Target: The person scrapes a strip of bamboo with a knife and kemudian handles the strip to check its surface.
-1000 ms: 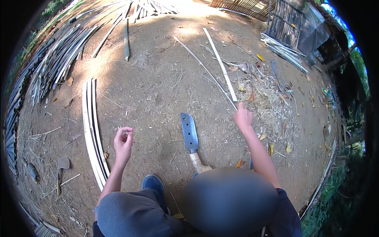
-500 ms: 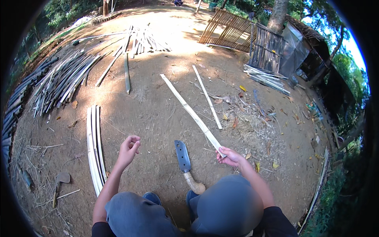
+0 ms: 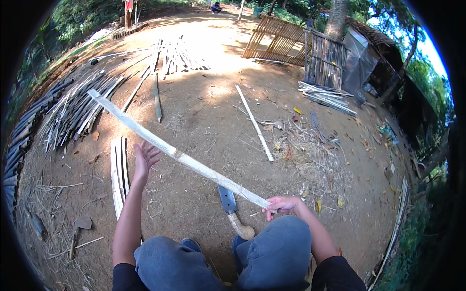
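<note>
A long pale split-bamboo strip [image 3: 199, 167] slants across the view, raised above the ground, from the far left down to my right hand [image 3: 283, 204]. My right hand is closed around its near end. Just below the strip's middle part, my left hand [image 3: 146, 159] is open with fingers spread; whether it touches the strip I cannot tell. A broad-bladed machete [image 3: 228, 203] with a curved wooden handle lies on the ground in front of my feet, its blade tip hidden behind the strip. Several pale bamboo strips [image 3: 114, 167] lie beside my left forearm, which partly covers them.
Another narrow strip [image 3: 255, 122] lies ahead on the dirt. Bamboo piles [image 3: 80, 104] fill the far left, with more strips [image 3: 182, 57] behind. A small bladed tool [image 3: 80, 228] rests at near left. Bamboo panels [image 3: 324, 60] stand by a shelter at far right. A person [image 3: 216, 8] is far off.
The held strip has swung leftward and its far end now points far left. My left hand has opened and moved slightly left. My right hand has lowered a little, still gripping the end.
</note>
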The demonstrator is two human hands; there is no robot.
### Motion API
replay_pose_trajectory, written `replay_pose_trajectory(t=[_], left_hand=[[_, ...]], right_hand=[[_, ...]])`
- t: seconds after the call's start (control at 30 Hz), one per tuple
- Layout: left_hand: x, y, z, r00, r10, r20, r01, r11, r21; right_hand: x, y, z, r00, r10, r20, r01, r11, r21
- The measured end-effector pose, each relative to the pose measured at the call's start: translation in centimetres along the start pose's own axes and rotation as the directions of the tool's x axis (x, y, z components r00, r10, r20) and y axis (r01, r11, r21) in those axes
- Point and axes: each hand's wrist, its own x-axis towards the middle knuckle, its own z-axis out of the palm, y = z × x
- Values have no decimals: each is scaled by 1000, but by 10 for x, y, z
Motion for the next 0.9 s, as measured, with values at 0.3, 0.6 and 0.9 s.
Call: replay_pose_trajectory(t=[0.3,0.6,0.9], left_hand=[[-33,48,-18,944,257,-207,-325,836,-442],[-26,99,-17,848,169,-502,-472,671,-572],[-33,83,8,673,314,-670,-642,698,-317]], right_hand=[[34,-20,-33,967,92,237,-60,988,-140],[112,-130,-82,881,-100,-462,-271,694,-667],[162,-93,-54,518,-488,-702,-438,554,-708]])
